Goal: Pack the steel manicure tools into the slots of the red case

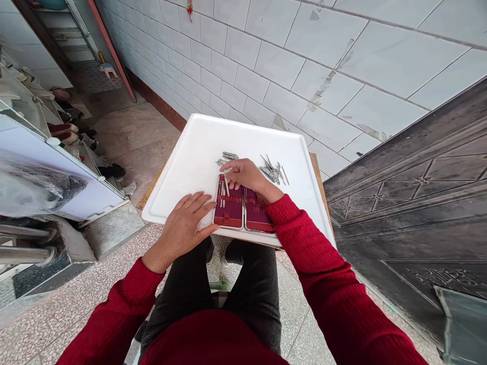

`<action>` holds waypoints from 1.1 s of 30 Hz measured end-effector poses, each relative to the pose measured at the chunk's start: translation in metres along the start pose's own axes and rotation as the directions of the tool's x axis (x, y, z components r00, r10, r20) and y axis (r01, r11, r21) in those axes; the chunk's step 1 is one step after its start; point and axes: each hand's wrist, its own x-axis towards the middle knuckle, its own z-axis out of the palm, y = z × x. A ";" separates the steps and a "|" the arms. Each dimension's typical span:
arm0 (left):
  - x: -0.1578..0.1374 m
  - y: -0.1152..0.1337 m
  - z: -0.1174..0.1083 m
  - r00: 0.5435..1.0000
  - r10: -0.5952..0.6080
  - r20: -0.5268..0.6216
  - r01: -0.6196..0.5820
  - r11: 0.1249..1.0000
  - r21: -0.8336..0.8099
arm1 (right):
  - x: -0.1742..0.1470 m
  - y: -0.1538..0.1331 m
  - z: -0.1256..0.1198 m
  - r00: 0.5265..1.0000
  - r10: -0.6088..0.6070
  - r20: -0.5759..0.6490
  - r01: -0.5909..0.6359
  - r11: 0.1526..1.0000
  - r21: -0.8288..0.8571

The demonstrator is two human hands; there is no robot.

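A manicure case [232, 215] with a dark red lining and small loops lies unfolded on a white foam lid. Slim metal tools [221, 195] stand in the loops of its left half. My left hand [186, 223] is spread, with its thumb and fingertips along the case's left edge. Over the upper part of the case, my right hand [247, 175] is closed on a slim metal manicure tool [227, 187], whose lower end points at the loops. My right hand and wrist hide part of both halves.
Beyond the case lie two groups of loose metal tools, a small pile [230, 155] on the left and a larger pile [271, 170] on the right. The foam lid [182, 172] has a raised rim. A tiled wall [243, 76] rises behind; a dark door [411, 192] stands at the right.
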 end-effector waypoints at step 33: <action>-0.001 0.000 0.000 1.000 -0.009 0.006 0.009 1.000 0.008 | -0.001 -0.003 0.001 0.994 0.098 -0.040 -0.099 0.995 -0.019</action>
